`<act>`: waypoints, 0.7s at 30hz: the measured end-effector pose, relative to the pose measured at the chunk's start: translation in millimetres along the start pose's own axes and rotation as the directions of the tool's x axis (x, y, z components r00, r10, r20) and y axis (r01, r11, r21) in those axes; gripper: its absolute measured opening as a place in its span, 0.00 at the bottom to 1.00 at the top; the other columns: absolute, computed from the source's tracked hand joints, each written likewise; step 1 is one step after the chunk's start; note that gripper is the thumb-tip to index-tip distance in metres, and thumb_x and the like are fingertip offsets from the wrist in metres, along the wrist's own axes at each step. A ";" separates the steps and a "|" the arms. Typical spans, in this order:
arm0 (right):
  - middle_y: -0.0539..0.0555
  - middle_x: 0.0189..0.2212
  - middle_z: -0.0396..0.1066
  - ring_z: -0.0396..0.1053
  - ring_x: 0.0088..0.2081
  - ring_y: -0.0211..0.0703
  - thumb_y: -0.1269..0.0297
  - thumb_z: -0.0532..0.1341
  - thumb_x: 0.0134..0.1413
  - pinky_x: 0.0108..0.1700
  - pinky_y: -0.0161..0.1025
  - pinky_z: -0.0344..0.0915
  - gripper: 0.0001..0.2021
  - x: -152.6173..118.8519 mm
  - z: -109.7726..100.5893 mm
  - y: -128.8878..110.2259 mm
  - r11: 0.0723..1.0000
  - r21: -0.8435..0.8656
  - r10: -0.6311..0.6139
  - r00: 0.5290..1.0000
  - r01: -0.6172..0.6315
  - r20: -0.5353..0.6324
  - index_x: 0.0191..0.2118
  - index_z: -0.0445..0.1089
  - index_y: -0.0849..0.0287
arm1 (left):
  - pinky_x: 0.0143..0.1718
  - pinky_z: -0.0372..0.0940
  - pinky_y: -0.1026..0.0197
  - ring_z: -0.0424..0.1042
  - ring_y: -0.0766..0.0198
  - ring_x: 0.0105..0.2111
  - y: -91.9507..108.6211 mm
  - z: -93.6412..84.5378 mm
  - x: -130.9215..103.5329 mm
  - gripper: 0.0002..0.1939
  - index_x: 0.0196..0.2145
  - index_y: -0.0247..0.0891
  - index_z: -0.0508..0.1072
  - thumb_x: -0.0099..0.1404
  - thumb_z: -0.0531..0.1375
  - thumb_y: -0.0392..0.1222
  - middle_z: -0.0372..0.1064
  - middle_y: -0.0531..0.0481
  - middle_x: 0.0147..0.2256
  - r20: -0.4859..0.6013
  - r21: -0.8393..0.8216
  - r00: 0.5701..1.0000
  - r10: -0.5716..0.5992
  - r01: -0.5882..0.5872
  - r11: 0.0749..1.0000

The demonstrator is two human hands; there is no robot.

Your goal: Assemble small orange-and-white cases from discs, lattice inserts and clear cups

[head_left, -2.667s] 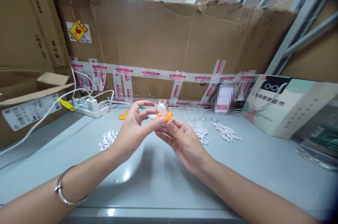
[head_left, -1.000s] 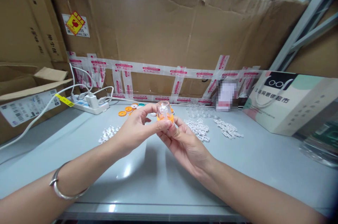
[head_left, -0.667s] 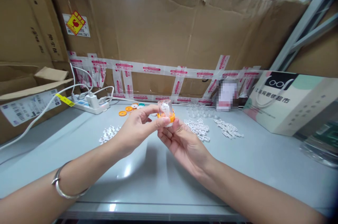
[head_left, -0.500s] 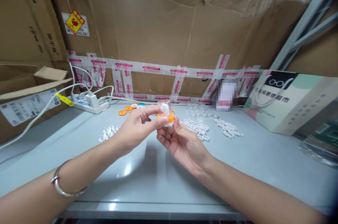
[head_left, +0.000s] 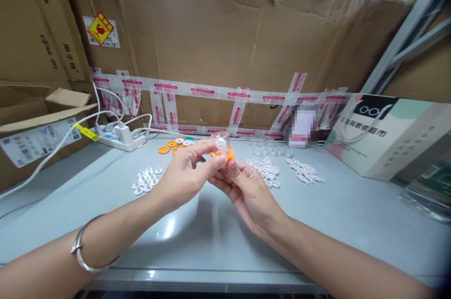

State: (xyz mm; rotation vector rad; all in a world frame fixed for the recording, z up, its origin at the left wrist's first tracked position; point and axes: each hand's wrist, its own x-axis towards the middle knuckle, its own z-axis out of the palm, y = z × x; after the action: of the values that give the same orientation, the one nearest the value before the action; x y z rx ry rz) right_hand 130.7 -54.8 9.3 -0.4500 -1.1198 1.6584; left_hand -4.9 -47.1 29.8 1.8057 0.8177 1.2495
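Note:
Above the middle of the grey table, a clear cup with an orange ring (head_left: 221,143) and a white piece inside is held upright between both hands. My left hand (head_left: 188,167) pinches it from the left, thumb at the orange ring. From the right, my right hand (head_left: 248,191) grips the ring's lower edge with its thumb, other fingers curled beneath. White stemmed discs (head_left: 145,180) lie left of the hands, and orange, white and green rings (head_left: 172,145) behind them. Flat white cut-out pieces (head_left: 264,171) lie to the right, with clear cups (head_left: 269,147) behind.
Another pile of white pieces (head_left: 303,170) lies further right. A power strip (head_left: 121,139) with white cables and an open carton (head_left: 42,134) stand at the left. At the right are a printed paper bag (head_left: 377,139) and a clear container (head_left: 428,191). A large cardboard sheet (head_left: 211,41) closes the back.
My right hand's thumb has moved in to press on the orange ring beside my left thumb. The right fingers have closed in under the cup.

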 end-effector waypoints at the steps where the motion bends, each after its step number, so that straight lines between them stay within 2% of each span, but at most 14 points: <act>1: 0.53 0.37 0.74 0.71 0.39 0.36 0.55 0.60 0.50 0.49 0.37 0.66 0.14 -0.1 -0.7 -0.2 1.000 0.003 0.004 1.000 -0.004 0.011 0.38 0.72 0.61 | 0.45 0.60 0.58 0.65 0.57 0.45 0.0 -0.2 0.2 0.12 0.40 0.39 0.74 0.62 0.56 0.45 0.70 0.47 0.41 0.000 0.001 1.000 0.003 -0.003 1.000; 6: 0.55 0.38 0.74 0.71 0.42 0.38 0.53 0.60 0.50 0.51 0.38 0.65 0.16 0.7 -4.3 -2.6 0.999 -0.002 0.048 0.997 -0.048 0.061 0.38 0.73 0.60 | 0.49 0.57 0.59 0.64 0.58 0.46 1.0 -2.2 1.9 0.11 0.39 0.39 0.74 0.61 0.57 0.44 0.71 0.48 0.40 0.008 0.006 0.998 0.055 -0.055 0.998; 13: 0.55 0.41 0.73 0.71 0.44 0.38 0.53 0.59 0.51 0.52 0.37 0.64 0.17 1.5 -5.5 -3.0 0.996 0.020 0.084 0.991 -0.086 0.105 0.41 0.72 0.60 | 0.43 0.62 0.59 0.67 0.58 0.40 2.6 -7.4 4.2 0.12 0.38 0.38 0.75 0.61 0.57 0.45 0.71 0.47 0.38 0.067 -0.014 0.997 0.044 -0.043 0.999; 18: 0.55 0.41 0.73 0.71 0.44 0.37 0.58 0.58 0.54 0.51 0.34 0.65 0.14 0.5 -5.6 -3.4 0.991 0.057 0.113 0.984 -0.122 0.135 0.41 0.72 0.62 | 0.44 0.63 0.59 0.67 0.58 0.42 1.4 -11.5 3.9 0.13 0.39 0.38 0.75 0.61 0.57 0.46 0.71 0.46 0.39 0.114 -0.070 0.993 0.007 0.001 0.998; 21: 0.55 0.41 0.73 0.71 0.43 0.36 0.57 0.58 0.54 0.51 0.35 0.65 0.15 0.8 -6.1 -4.9 0.986 0.065 0.141 0.979 -0.152 0.149 0.42 0.71 0.62 | 0.43 0.64 0.58 0.69 0.58 0.41 1.5 -14.7 4.4 0.13 0.40 0.37 0.74 0.60 0.58 0.46 0.71 0.46 0.38 0.153 -0.116 0.987 -0.038 0.056 0.992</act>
State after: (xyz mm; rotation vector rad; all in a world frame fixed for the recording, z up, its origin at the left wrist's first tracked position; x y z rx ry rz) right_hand 137.6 -51.2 10.5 -0.3761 -1.1464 1.8813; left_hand -17.4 -40.6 36.2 1.7505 0.6823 1.0933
